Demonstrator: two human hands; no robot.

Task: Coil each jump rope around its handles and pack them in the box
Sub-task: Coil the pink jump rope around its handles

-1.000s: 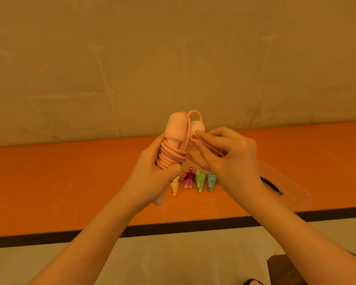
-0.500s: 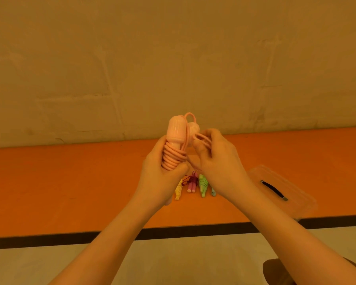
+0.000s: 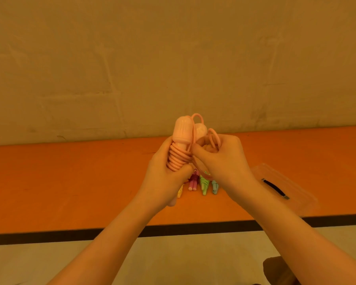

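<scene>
Head view: left hand (image 3: 162,177) grips pink jump rope (image 3: 178,159) handles w/ coils; right hand (image 3: 222,161) pinches limp, springy cord end. Hold at handles.

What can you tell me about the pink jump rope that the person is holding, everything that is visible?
The pink jump rope is pale pink and looks like smooth plastic. Its two rounded handles stand upright, side by side, above the orange surface. Several turns of cord lie coiled around the handles below their bulbous tops, and one loop rises above them. The left hand grips the coiled part, and the right hand pinches a loose loop of cord beside the handles.
</scene>
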